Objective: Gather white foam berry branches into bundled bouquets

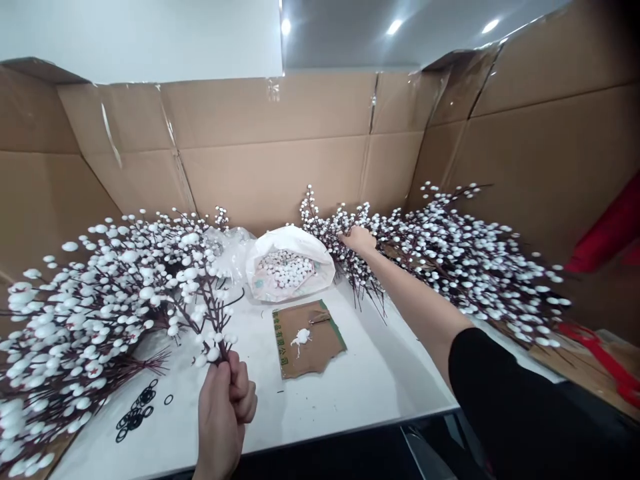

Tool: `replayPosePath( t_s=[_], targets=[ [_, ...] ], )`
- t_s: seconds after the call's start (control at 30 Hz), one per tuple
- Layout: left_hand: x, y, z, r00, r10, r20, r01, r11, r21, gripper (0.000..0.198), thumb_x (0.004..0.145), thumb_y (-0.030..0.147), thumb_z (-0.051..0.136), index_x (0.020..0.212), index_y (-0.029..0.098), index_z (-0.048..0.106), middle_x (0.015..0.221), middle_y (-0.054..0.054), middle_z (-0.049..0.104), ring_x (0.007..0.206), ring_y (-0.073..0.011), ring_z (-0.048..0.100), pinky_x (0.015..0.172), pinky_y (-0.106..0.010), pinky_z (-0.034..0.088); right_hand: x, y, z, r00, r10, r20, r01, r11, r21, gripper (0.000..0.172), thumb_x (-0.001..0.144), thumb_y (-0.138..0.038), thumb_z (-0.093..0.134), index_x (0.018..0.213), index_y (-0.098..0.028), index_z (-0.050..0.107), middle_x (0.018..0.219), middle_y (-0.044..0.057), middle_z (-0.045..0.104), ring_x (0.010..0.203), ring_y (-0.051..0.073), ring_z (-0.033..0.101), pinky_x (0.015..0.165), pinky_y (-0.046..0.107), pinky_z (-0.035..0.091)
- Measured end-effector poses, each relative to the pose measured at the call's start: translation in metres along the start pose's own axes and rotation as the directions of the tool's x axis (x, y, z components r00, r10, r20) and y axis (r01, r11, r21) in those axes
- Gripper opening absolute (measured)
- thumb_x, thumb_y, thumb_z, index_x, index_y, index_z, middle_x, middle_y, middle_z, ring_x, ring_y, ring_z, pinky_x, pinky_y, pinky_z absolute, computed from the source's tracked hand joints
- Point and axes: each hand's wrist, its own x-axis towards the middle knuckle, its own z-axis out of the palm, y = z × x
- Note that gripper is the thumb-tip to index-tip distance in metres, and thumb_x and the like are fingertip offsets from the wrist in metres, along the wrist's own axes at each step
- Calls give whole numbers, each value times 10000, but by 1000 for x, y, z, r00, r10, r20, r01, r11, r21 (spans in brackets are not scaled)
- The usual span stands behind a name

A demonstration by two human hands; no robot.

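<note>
My left hand (pixel 226 410) is closed around the lower part of an artificial branch with white berries (pixel 213 310), which rises upright above the fist near the table's front. My right hand (pixel 359 239) reaches far across the table to the left end of a heap of white-berry branches (pixel 440 247). Its fingers are pinched on a branch there, and the fingertips are partly hidden among the berries. Just left of that hand stands an open white plastic bag (pixel 320 263) with loose white berries (pixel 287 270) inside.
A large pile of berry branches (pixel 100 287) covers the left side. Black rubber rings (pixel 135 417) lie near the front left. A cardboard piece (pixel 310 363) in the middle bears a white blob (pixel 302 337). Cardboard walls (pixel 275 173) enclose the table (pixel 370 387). Red scissors-like handles (pixel 600 353) lie right.
</note>
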Motion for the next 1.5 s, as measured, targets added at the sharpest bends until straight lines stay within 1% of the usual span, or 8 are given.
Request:
replayPosePath(
  t_s=[0.17,0.57,0.83,0.97,1.1,1.2,1.33,1.5],
  targets=[
    [2,-1,-4,998,58,-9,-58,998,34,310,773,449,588,629,222,434,518,91,185,418,-55,80,413,-239,57,16,10,11,999,51,-10,-51,993,-105,289,880,-307,537,1129,-160,544,1142,80,571,966,204,587,812,411,500],
    [-2,1,-2,994,67,88,-72,996,55,199,805,392,581,830,214,496,593,62,410,445,-50,267,437,-230,179,0,23,-21,988,19,-153,-49,979,-196,286,881,-312,535,1117,-151,552,1134,84,576,969,205,586,820,414,494],
    [-1,-1,-2,999,20,27,-22,998,57,298,787,482,571,801,217,436,575,100,160,434,-41,81,433,-233,55,-35,18,-53,952,-28,-305,31,1000,3,248,910,-242,400,1031,-84,549,1002,221,619,1026,321,566,845,447,401],
    [-1,-1,0,999,9,47,-9,1000,-2,278,820,452,538,755,216,407,584,93,157,443,-48,76,432,-230,67,-87,4,-57,954,-117,-275,183,956,229,273,946,-268,233,1044,-160,463,851,135,666,819,234,638,718,341,448],
    [3,-4,-1,999,14,35,-12,998,-54,233,838,382,533,741,196,429,597,83,200,456,-47,99,431,-222,85,-191,-7,-31,939,-328,-108,339,812,475,236,946,-336,270,807,-232,429,624,-6,641,616,147,622,649,258,472],
    [6,-8,-5,1000,-3,24,5,996,-84,192,844,366,503,849,174,500,605,81,223,454,-44,115,422,-215,97,-273,-11,-6,883,-458,102,184,538,822,242,930,-358,351,750,-232,455,602,-9,615,600,154,592,641,275,457],
    [7,-14,-7,998,48,46,-47,998,-31,183,830,299,490,935,160,546,591,84,245,438,-41,152,406,-193,133,-331,-16,15,871,-444,213,51,511,858,186,905,-351,431,828,-210,524,540,-23,574,536,149,546,607,266,424],
    [8,-16,-6,996,88,23,-88,996,13,148,796,281,584,894,174,555,568,81,344,441,-42,272,409,-163,240,-342,-22,24,869,-411,275,-62,461,885,210,908,-371,419,842,-207,532,524,-25,521,497,143,497,538,255,398]
  ],
)
